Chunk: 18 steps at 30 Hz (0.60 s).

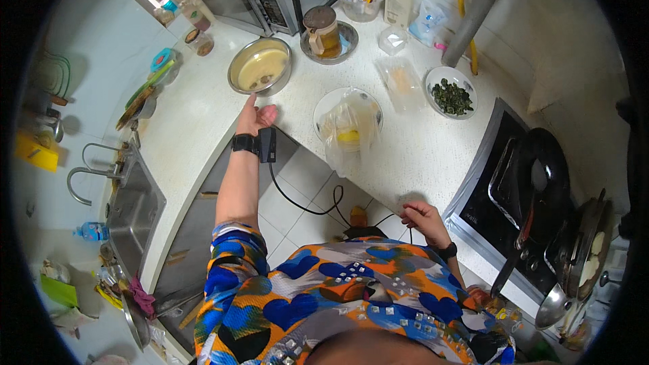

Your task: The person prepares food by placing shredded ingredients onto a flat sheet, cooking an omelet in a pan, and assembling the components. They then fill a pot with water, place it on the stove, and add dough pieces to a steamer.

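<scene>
My left hand (257, 115) is just below a steel bowl (261, 63) of pale yellow liquid, its thumb at or near the rim; contact cannot be told. Its fingers are loosely curled and hold nothing visible. My right hand (422, 217) is at the counter's front edge, fingers bent, and whether it holds anything is unclear. Between them lies a plate (323, 103) with a clear plastic bag (355, 121) holding something yellow. Farther right are a clear packet (400, 83) of pale food and a white plate (431, 77) of chopped dark greens (452, 97).
A lidded jug (322, 33) stands in a steel dish behind the bowl, near a microwave oven (248, 2). At the right a black wok (545, 172) sits on the gas hob (476, 203). A steel sink (134, 218) is at the left. A black cable (299, 205) hangs from my left wrist.
</scene>
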Motion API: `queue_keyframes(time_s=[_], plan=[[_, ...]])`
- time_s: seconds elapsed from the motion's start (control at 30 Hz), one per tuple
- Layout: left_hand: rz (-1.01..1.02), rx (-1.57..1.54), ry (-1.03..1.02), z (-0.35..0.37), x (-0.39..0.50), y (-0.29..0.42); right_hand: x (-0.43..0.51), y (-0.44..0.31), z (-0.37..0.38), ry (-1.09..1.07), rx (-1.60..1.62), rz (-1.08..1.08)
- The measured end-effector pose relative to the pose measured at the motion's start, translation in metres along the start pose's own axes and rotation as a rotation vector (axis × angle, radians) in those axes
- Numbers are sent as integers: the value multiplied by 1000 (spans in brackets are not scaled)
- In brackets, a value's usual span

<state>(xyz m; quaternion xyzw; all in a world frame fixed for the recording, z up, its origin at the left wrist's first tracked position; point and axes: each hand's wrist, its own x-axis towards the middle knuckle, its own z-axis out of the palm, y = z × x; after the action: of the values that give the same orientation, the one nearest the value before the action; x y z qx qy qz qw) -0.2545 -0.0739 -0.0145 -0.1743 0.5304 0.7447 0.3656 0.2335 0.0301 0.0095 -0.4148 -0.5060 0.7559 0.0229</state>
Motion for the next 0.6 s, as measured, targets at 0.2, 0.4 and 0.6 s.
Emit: queue_keyframes(time_s=[0.2, 0.4, 0.6], plan=[[-66, -46, -161, 5, 48, 18, 2, 3, 11, 54, 28, -4], [-79, -58, -222, 4, 69, 25, -18, 14, 47, 216, 9, -9], [-5, 22, -383, -16, 75, 27, -36, 34, 96, 257, 68, -26]])
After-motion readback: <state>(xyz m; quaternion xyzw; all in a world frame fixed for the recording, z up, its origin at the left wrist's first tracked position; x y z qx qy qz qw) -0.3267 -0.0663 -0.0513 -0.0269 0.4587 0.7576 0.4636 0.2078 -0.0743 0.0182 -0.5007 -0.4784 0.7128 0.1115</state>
